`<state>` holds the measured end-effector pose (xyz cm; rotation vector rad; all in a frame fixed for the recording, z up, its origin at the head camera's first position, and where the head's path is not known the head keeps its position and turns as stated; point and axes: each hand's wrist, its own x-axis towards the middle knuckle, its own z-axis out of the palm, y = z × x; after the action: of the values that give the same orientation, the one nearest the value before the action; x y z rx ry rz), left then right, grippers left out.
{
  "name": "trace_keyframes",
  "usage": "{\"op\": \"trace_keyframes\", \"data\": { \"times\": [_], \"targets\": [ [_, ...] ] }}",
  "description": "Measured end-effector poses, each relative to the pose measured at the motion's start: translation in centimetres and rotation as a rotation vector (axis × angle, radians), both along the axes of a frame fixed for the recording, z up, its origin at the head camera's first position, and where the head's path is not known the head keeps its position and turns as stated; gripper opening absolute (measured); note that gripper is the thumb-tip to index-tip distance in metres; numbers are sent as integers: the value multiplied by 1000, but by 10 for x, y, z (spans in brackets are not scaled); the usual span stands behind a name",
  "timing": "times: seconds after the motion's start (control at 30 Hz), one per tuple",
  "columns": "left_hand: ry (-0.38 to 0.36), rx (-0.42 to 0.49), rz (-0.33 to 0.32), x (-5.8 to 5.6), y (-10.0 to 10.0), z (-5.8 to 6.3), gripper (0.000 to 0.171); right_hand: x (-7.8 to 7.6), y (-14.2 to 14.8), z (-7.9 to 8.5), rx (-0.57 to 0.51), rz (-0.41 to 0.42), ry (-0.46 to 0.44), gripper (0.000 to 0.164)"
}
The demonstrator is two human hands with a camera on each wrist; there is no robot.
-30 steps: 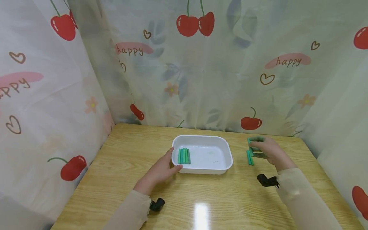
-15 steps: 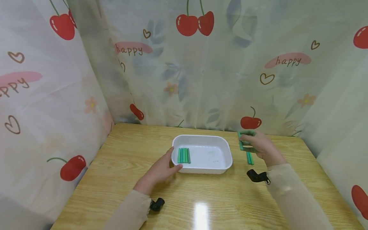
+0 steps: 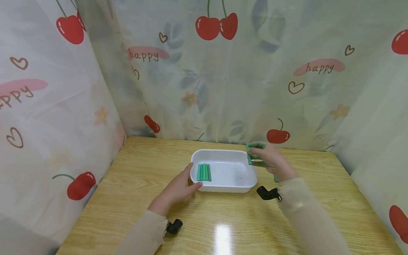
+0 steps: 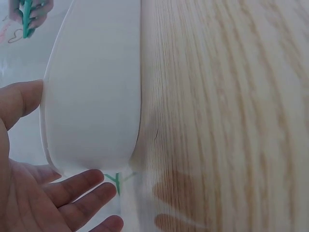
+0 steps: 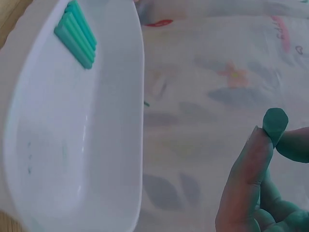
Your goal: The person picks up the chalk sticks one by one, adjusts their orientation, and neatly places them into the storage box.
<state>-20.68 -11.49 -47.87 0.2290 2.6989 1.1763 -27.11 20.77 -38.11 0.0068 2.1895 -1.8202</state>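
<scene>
A white plastic tray (image 3: 224, 188) stands on the table, with several green chalk sticks (image 3: 204, 172) lying side by side at its left end. My left hand (image 3: 176, 187) rests on the tray's left end, thumb and index fingertip at the rim and the other fingers loosely extended. Over the tray's right end my right hand (image 3: 269, 157) holds another green chalk stick (image 3: 249, 154), pinched between thumb and fingers. The right wrist view shows this stick end-on (image 5: 275, 121), with green-stained fingers (image 5: 246, 179). A green stick (image 3: 275, 178) on the table is partly hidden behind the right wrist.
A wooden table (image 3: 143, 159) carries everything, its far edge against a patterned curtain (image 3: 223, 88). Curtains also hang on the left and right. Green specks mark the tray floor (image 5: 48, 159). A black wrist camera (image 3: 269, 193) sticks out from the right sleeve.
My right hand has lifted the chalk stick from beside the sticks on the table and carried it left to the tray's right rim. The left hand and the tray have stayed put.
</scene>
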Motion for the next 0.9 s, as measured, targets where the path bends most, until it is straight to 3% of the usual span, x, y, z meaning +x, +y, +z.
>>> {"op": "trace_keyframes", "data": {
  "times": [0.43,0.9],
  "targets": [
    [-5,3,11,0,1,0,91,-8,-39,-14,-55,1,-35,43],
    [-6,6,8,0,0,0,91,-21,-67,-49,-28,-55,-89,42]
  ]
}}
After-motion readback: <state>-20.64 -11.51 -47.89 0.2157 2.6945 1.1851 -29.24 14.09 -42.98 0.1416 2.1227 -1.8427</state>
